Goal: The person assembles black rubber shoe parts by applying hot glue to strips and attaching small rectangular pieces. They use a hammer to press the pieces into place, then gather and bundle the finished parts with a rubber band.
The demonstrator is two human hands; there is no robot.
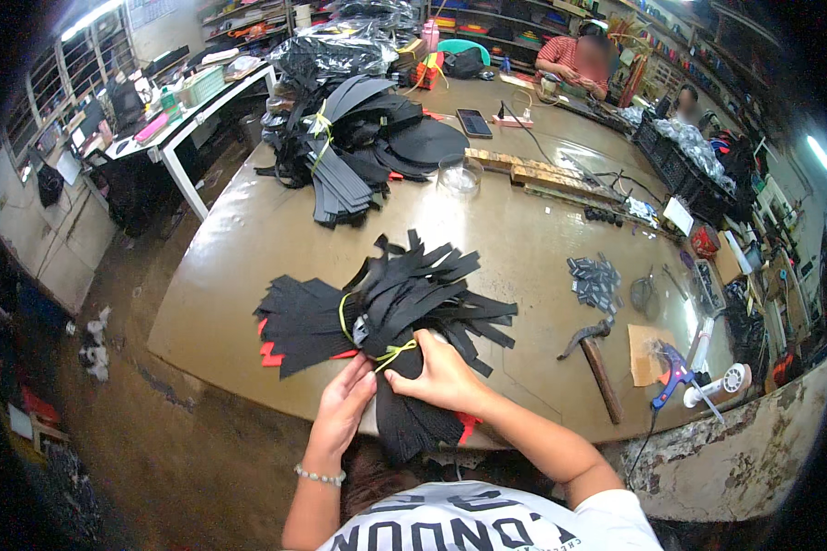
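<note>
At the table's near edge, a bundle of black straps with a red piece showing stands between my hands. A yellow-green tie is wrapped round it. My left hand grips its left side, fingers close to the tie. My right hand holds the other side, thumb and fingers closed at the tie. Against it lies a second bundle of black straps, fanned out to the left, with red pieces beneath and its own yellow-green tie. Loose strap ends spread beyond my hands.
A larger heap of tied black straps lies farther back. At right are a hammer, small dark pieces and a blue glue gun. A phone and wooden strips lie beyond. A person in red sits at the far side.
</note>
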